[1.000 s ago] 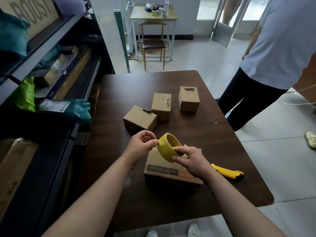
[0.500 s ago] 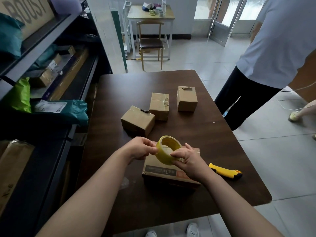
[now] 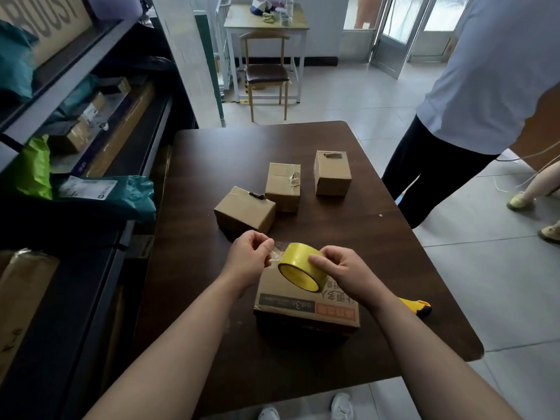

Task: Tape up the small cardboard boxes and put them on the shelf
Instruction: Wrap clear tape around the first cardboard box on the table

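Right hand had its grip clamped on the tape roll, steadying it over the printed box on the bench. Left hand pinched the clear free tape end, apparently to strip a length for sealing. Three small boxes sat beyond; none looked shelved yet.

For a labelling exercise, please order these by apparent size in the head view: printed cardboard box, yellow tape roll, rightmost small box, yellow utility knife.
1. printed cardboard box
2. yellow tape roll and rightmost small box: they look alike, and the roll is nearer the camera, so unranked
3. yellow utility knife, only its end showing
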`<act>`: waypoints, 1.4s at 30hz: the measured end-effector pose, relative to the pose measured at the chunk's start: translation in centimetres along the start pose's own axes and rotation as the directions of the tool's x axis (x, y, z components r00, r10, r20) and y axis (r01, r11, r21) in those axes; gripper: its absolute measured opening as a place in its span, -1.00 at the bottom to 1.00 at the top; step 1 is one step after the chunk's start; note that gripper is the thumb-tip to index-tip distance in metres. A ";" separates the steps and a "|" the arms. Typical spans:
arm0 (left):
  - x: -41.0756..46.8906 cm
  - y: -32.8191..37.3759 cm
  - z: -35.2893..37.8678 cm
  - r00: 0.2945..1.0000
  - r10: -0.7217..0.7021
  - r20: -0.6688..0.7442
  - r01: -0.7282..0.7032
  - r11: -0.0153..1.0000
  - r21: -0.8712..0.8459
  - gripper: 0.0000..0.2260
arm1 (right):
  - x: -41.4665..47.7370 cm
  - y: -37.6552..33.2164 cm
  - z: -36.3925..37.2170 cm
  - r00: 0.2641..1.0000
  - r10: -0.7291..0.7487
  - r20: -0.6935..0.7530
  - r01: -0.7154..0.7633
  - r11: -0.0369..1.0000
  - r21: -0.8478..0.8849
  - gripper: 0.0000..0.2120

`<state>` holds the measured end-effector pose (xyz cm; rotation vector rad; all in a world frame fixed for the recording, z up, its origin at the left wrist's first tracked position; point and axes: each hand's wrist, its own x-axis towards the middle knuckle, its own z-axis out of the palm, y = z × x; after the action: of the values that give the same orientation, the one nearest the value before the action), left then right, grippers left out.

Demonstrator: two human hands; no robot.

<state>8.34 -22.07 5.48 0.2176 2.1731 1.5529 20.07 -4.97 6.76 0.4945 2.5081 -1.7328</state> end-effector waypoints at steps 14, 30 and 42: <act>4.0 -4.8 -0.8 0.960 -0.251 -0.124 0.221 0.951 -0.217 -0.93 | 2.7 1.5 -4.8 0.980 0.088 -0.178 -0.103 0.992 -0.078 -0.72; 6.7 -7.7 0.7 0.934 -0.306 -0.187 0.311 0.950 0.001 -0.86 | 8.4 3.3 -4.2 0.978 0.201 -0.057 -0.206 0.891 -0.404 -0.69; 7.3 -8.0 0.4 0.943 -0.295 -0.153 0.323 0.924 0.206 -0.92 | 8.9 3.4 -4.0 0.981 0.186 -0.052 -0.187 0.844 -0.503 -0.71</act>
<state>3.13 -21.75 -4.05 -0.1480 2.3430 1.1669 13.15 1.86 3.20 0.6595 2.6603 -0.9436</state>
